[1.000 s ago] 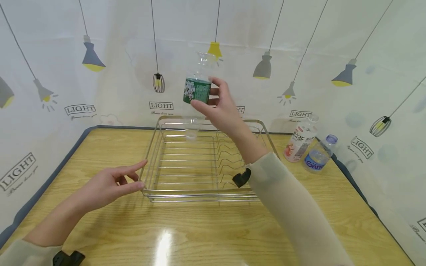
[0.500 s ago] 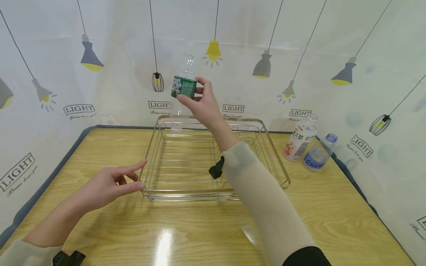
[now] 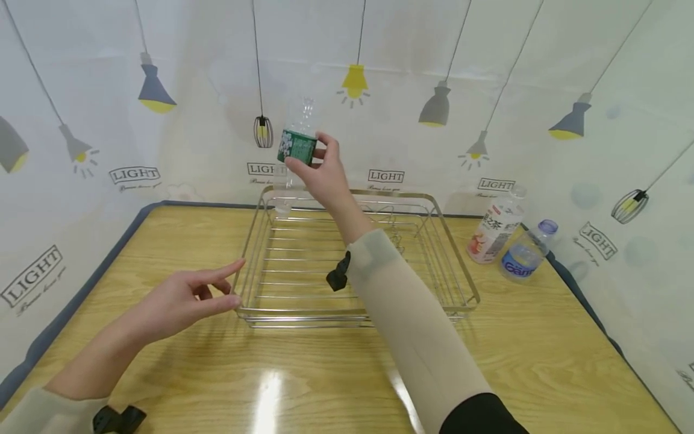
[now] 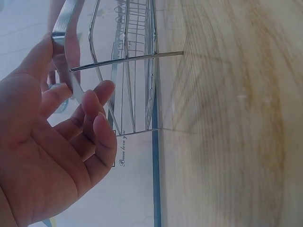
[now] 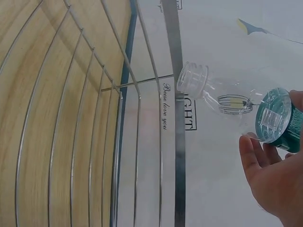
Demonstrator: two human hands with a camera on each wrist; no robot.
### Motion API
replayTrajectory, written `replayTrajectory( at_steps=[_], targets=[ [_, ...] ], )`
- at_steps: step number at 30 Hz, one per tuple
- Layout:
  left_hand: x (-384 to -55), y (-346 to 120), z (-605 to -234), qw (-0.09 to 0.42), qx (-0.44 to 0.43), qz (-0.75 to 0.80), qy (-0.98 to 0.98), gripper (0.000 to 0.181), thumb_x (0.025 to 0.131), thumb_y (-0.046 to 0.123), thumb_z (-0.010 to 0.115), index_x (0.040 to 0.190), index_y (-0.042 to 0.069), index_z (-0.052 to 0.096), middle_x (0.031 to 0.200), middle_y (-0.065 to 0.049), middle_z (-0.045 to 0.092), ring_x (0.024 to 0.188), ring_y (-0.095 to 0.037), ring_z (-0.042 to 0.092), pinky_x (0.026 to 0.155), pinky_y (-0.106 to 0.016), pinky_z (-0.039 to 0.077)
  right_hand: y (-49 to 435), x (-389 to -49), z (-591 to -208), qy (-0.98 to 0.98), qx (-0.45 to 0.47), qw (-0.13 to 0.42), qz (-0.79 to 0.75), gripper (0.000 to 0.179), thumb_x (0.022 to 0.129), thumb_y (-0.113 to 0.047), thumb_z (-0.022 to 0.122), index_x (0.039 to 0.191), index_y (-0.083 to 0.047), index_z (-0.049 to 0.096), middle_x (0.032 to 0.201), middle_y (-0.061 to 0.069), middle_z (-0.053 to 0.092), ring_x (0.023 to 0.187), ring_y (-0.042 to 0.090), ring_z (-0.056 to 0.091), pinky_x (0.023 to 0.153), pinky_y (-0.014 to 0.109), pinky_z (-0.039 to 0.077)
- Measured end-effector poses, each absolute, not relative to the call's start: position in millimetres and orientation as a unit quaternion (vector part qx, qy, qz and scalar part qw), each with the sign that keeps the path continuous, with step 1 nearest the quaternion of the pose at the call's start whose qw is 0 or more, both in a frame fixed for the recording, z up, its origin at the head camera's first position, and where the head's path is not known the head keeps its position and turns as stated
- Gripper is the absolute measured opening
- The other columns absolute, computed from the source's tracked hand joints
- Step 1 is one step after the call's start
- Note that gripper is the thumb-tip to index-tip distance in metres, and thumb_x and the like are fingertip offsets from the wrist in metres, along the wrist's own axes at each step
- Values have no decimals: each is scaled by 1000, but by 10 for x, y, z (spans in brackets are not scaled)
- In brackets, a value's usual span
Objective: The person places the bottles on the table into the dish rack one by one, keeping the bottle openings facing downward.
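My right hand (image 3: 325,175) grips a clear plastic bottle (image 3: 296,146) by its green label, between thumb and fingers. The bottle is upside down, its uncapped neck pointing down at the back left of a metal wire dish rack (image 3: 303,311). In the right wrist view, the bottle's mouth (image 5: 191,79) overlaps the rack's flat rim (image 5: 180,156). My left hand (image 3: 173,304) touches the rack's left side near the front corner with a straight index finger and the thumb. Its other fingers (image 4: 105,137) are loosely bent, as the left wrist view shows.
Two uncapped bottles stand on the wooden table (image 3: 325,367), right of the rack: one with a white and pink label (image 3: 492,232), one with a blue label (image 3: 520,260). A cloth backdrop (image 3: 206,120) printed with lamps rises behind and beside the table.
The right hand has moved left and slightly away with the upside-down bottle, toward the rack's back left corner. The left hand has stayed on the rack.
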State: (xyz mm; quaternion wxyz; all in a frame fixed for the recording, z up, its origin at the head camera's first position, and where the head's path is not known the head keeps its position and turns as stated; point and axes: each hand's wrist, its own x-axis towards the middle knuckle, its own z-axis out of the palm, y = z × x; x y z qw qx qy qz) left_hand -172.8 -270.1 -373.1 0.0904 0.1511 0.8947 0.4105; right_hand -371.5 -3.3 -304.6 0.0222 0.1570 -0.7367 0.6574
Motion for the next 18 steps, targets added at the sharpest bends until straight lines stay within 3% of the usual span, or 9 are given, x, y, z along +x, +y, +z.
replayTrajectory(
  at_steps=[9, 18],
  targets=[
    [-1751, -2690, -3729, 91, 156, 411, 894, 70, 104, 39, 78, 167, 29, 48, 118, -5, 75, 75, -14, 56, 59, -30, 46, -62, -3762, -3317, -770, 138, 3, 623, 92, 102, -35, 81, 172, -23, 22, 152, 13, 52, 125, 27, 66, 102, 41, 61],
    [-1748, -2699, -3731, 92, 153, 404, 897, 69, 104, 40, 77, 167, 28, 49, 117, -5, 75, 76, -14, 57, 60, -30, 47, -184, -3743, -3486, -804, 165, -38, 570, 93, 104, -35, 79, 174, -18, 19, 158, 15, 52, 134, 29, 65, 105, 37, 61]
  ],
)
